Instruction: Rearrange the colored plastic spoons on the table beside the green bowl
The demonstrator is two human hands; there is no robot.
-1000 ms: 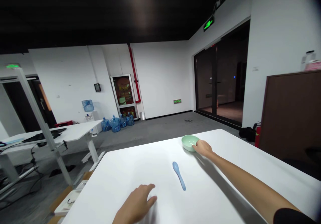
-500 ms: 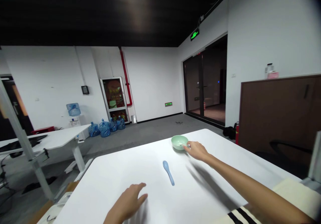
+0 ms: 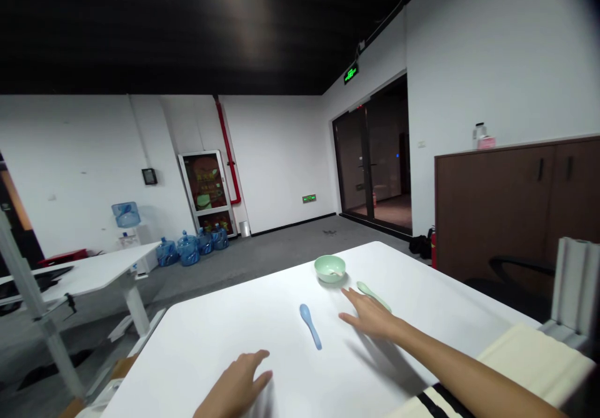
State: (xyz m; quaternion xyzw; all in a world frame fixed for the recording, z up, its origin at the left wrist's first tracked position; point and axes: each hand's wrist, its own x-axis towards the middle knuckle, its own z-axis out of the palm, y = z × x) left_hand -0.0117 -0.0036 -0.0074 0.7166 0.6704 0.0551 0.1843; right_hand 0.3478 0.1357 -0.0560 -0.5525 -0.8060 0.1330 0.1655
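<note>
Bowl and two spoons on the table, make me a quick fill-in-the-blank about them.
The bowl is pale ____.
The spoon nearest the left hand is ____.
In this view, the pale green spoon, just beyond the right hand, lies to the ____ of the bowl.

Missing words: green, blue, right.

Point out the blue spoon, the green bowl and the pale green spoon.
Blue plastic spoon (image 3: pixel 312 332), head view, point on its handle.
Green bowl (image 3: pixel 329 276), head view, point on its outer wall.
Pale green spoon (image 3: pixel 362 287), head view, point on its bowl.
</note>
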